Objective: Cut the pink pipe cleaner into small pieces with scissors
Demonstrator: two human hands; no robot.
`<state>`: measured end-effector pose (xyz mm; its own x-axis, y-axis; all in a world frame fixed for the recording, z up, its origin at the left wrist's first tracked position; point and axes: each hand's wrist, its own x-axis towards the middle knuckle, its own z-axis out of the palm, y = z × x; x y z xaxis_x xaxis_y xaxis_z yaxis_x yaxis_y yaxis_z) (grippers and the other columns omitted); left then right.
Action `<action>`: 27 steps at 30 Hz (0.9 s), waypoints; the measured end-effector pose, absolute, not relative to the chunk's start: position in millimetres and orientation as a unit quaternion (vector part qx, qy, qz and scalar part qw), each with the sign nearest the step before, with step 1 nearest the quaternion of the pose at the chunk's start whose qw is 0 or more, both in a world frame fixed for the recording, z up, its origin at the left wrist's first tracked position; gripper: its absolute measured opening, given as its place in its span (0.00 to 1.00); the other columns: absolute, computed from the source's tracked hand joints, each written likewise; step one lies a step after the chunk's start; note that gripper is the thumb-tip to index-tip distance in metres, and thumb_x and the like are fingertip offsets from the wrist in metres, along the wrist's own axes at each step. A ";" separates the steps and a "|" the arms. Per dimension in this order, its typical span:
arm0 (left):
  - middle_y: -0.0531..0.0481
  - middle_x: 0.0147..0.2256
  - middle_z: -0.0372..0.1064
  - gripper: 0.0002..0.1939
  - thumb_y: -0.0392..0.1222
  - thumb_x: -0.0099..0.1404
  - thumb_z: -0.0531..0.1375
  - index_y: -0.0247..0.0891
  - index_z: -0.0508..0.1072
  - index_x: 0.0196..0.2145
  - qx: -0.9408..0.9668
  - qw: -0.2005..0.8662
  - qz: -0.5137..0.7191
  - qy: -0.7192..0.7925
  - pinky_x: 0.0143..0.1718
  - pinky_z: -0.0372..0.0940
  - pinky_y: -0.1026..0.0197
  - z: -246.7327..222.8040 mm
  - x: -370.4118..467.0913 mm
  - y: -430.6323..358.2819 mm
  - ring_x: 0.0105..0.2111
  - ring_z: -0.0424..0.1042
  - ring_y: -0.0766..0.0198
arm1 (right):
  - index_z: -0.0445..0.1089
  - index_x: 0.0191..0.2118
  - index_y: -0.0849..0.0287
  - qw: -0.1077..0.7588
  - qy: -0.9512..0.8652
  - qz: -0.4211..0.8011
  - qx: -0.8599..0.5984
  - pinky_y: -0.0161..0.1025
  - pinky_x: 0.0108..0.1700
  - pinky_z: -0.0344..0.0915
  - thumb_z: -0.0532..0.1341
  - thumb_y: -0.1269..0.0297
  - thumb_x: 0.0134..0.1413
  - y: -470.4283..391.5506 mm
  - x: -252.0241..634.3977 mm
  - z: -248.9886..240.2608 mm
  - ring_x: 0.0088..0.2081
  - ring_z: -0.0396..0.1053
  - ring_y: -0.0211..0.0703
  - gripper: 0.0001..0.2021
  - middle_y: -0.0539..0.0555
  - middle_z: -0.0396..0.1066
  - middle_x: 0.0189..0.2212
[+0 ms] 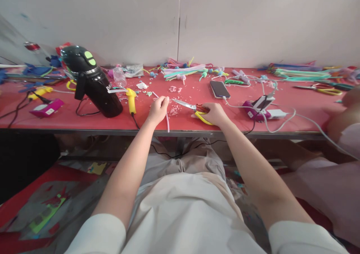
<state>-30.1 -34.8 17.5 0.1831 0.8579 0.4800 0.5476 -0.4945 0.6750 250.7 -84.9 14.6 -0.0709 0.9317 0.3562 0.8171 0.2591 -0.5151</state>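
Scissors (194, 107): blades (184, 103) smooth, shiny metal; handles (204, 119) plastic. Stem (168, 123): matt, fuzzy-looking. Tabletop (182, 125): smooth, slight sheen. Bottle (102, 92): glossy, smooth. Phone (219, 89): glossy screen. Glue gun (131, 102): smooth plastic. Shirt (185, 212): matt cloth.

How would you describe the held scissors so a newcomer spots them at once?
Start with the red table and go to its near edge, around the middle. There the right grip holds the scissors, silver blades pointing left. Unlike the yellow-handled pair lying farther right on the table, these are held.
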 end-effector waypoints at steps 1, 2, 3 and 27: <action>0.48 0.39 0.75 0.16 0.52 0.76 0.59 0.35 0.76 0.44 0.749 0.178 0.433 0.469 0.41 0.74 0.57 17.7 -30.1 -35.0 0.36 0.74 0.65 | 0.66 0.23 0.56 0.319 -0.726 0.090 -0.602 0.41 0.29 0.48 0.66 0.20 0.35 -84.9 250.8 14.7 0.25 0.54 0.39 0.37 0.49 0.59 0.19; 0.48 0.39 0.75 0.16 0.52 0.76 0.59 0.35 0.76 0.44 0.749 0.178 0.433 0.469 0.41 0.74 0.57 17.7 -30.1 -35.3 0.36 0.74 0.65 | 0.66 0.23 0.56 0.318 -0.727 0.090 -0.602 0.41 0.29 0.48 0.66 0.20 0.35 -84.9 250.8 14.8 0.25 0.54 0.39 0.37 0.49 0.59 0.19; 0.48 0.39 0.75 0.16 0.52 0.76 0.59 0.35 0.76 0.44 0.750 0.177 0.433 0.468 0.41 0.74 0.57 17.7 -30.0 -35.4 0.36 0.74 0.65 | 0.67 0.23 0.56 0.317 -0.727 0.090 -0.603 0.41 0.29 0.48 0.66 0.20 0.35 -84.9 250.9 14.8 0.25 0.55 0.40 0.37 0.49 0.59 0.19; 0.48 0.39 0.75 0.16 0.52 0.76 0.59 0.35 0.75 0.44 0.751 0.174 0.430 0.470 0.40 0.74 0.57 16.3 -29.4 -34.2 0.35 0.74 0.65 | 0.67 0.23 0.57 0.313 -0.724 0.098 -0.607 0.42 0.30 0.48 0.65 0.19 0.36 -84.2 251.3 15.1 0.26 0.54 0.40 0.38 0.50 0.58 0.20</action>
<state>-29.4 -34.2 16.3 0.1884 0.8553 0.4826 0.5563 -0.4979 0.6653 251.3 -84.2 15.1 -0.0662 0.9402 0.3341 0.8181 0.2429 -0.5213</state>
